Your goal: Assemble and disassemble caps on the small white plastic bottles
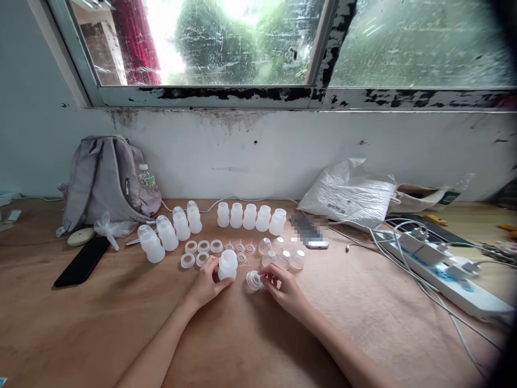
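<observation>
My left hand (pixel 208 284) is closed round a frosted white baby bottle (pixel 228 264) that has no cap on it. Just to the right, the fingers of my right hand (pixel 280 285) pinch a bottle nipple set in a screw ring (pixel 254 280), held apart from the bottle. Behind my hands lie several white screw rings (pixel 203 246), several clear nipples (pixel 239 247) and several clear dome caps (pixel 296 261). A row of open bottles (pixel 250 216) stands farther back. To the left stand several capped bottles (pixel 167 233).
A grey backpack (pixel 103 178) and a black phone (pixel 82 262) are at the left. At the right are another phone (pixel 309 231), a white plastic bag (pixel 349 194) and a power strip (pixel 448 269) with loose cables. A wall with a window closes off the back.
</observation>
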A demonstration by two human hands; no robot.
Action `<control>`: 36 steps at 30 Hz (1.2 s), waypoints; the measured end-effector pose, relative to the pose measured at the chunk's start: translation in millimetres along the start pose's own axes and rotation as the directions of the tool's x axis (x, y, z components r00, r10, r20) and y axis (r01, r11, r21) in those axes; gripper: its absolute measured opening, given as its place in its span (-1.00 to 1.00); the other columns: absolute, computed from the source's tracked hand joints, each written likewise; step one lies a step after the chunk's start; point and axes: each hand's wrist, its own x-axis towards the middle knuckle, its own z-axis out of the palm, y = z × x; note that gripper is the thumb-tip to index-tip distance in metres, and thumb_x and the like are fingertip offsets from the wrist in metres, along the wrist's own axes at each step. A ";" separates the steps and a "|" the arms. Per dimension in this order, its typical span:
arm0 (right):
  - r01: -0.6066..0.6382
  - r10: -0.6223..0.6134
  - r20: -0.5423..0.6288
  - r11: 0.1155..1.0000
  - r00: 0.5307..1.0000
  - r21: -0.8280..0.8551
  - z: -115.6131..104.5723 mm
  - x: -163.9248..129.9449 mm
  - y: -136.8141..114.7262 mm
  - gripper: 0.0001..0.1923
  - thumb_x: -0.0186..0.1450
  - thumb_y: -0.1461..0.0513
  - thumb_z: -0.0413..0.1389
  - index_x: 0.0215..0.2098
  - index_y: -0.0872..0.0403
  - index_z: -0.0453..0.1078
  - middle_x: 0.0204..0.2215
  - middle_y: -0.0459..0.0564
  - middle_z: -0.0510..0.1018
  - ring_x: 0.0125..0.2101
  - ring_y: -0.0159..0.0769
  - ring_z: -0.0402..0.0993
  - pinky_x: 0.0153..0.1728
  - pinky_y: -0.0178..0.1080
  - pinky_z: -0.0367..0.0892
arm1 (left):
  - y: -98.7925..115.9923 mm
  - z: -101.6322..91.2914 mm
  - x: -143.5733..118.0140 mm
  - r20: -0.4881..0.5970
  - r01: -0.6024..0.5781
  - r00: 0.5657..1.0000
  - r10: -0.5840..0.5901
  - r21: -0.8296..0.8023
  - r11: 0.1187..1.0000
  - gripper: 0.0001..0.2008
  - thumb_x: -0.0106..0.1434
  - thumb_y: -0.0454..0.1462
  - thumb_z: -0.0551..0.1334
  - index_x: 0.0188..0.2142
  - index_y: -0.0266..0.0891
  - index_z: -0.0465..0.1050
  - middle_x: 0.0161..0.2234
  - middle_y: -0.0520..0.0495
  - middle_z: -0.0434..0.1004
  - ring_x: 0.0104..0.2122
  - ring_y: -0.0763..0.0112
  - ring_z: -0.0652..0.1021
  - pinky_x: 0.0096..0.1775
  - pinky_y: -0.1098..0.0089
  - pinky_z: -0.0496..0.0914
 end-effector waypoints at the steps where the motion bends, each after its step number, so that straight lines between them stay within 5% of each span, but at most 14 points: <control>1: 0.002 -0.002 0.002 1.000 1.000 0.000 0.4 0.1 0.7 -0.87 0.23 0.20 -0.03 -0.38 0.07 0.31 -0.50 -0.06 0.36 -0.51 -0.38 0.27 -0.51 -0.33 0.22 | 0.0 0.8 -0.9 -0.005 -0.008 1.000 0.008 0.035 0.999 -0.72 0.04 -0.16 0.23 -0.26 -0.23 0.33 -0.31 -0.07 0.35 -0.34 0.34 0.38 -0.31 0.35 0.31; 7: 0.003 -0.004 0.003 0.999 1.000 0.038 5.5 -0.9 3.7 -0.88 0.23 0.21 -0.03 -0.37 0.07 0.31 -0.49 -0.07 0.36 -0.51 -0.40 0.29 -0.52 -0.34 0.23 | 12.8 -9.4 0.6 -0.133 -0.100 0.984 0.117 0.134 0.986 -0.32 0.03 -0.15 0.24 0.10 -0.16 -0.02 -0.02 -0.17 0.22 -0.10 0.24 0.34 -0.12 0.25 0.28; 10: 0.025 -0.026 0.011 0.998 1.000 0.059 7.6 -2.7 3.4 -0.87 0.24 0.21 -0.03 -0.36 0.07 0.32 -0.46 -0.07 0.35 -0.51 -0.42 0.29 -0.52 -0.35 0.24 | 29.7 -24.6 10.5 -0.099 -0.165 0.977 0.188 0.205 0.965 -0.49 0.09 -0.14 0.18 0.02 -0.17 0.14 -0.13 -0.13 0.30 -0.18 0.29 0.39 -0.15 0.28 0.29; 16: 0.044 -0.045 0.004 0.996 0.999 0.077 9.2 -5.9 4.0 -0.87 0.24 0.23 -0.03 -0.33 0.07 0.33 -0.46 -0.07 0.32 -0.51 -0.43 0.28 -0.52 -0.36 0.24 | 63.9 -54.7 46.2 0.275 -0.245 0.952 0.137 0.411 0.878 -0.71 0.11 -0.09 0.13 -0.21 -0.15 0.37 -0.27 -0.02 0.38 -0.35 0.38 0.45 -0.31 0.39 0.31; 22: 0.027 -0.030 0.027 0.993 0.999 0.116 8.6 -4.5 4.6 -0.89 0.22 0.25 -0.02 -0.35 0.08 0.33 -0.45 -0.07 0.32 -0.50 -0.43 0.27 -0.51 -0.37 0.24 | 84.6 -87.9 105.3 0.189 -0.204 0.978 0.089 0.781 0.590 -0.69 0.11 -0.07 0.10 -0.26 -0.21 0.40 -0.30 -0.09 0.48 -0.25 0.23 0.43 -0.12 0.19 0.14; 26: 0.065 -0.069 0.052 0.995 0.996 0.081 8.5 -4.3 3.8 -0.89 0.22 0.26 -0.02 -0.33 0.07 0.33 -0.43 -0.06 0.32 -0.51 -0.44 0.26 -0.49 -0.36 0.24 | 76.9 -99.4 144.7 0.131 -0.100 0.990 -0.043 0.896 0.433 -0.70 0.11 -0.12 0.11 -0.23 -0.24 0.39 -0.25 -0.16 0.49 -0.20 0.20 0.41 -0.09 0.15 0.07; 36: 0.113 -0.111 0.111 0.993 0.988 -0.014 11.7 -4.6 11.6 -0.83 0.19 0.30 0.02 -0.23 0.04 0.32 -0.36 -0.05 0.32 -0.47 -0.42 0.27 -0.44 -0.35 0.23 | 33.8 -77.8 183.7 0.102 -0.018 0.977 -0.190 0.916 0.402 -0.74 0.09 -0.22 0.16 -0.21 -0.26 0.40 -0.27 -0.23 0.51 -0.16 0.10 0.41 -0.08 0.08 0.08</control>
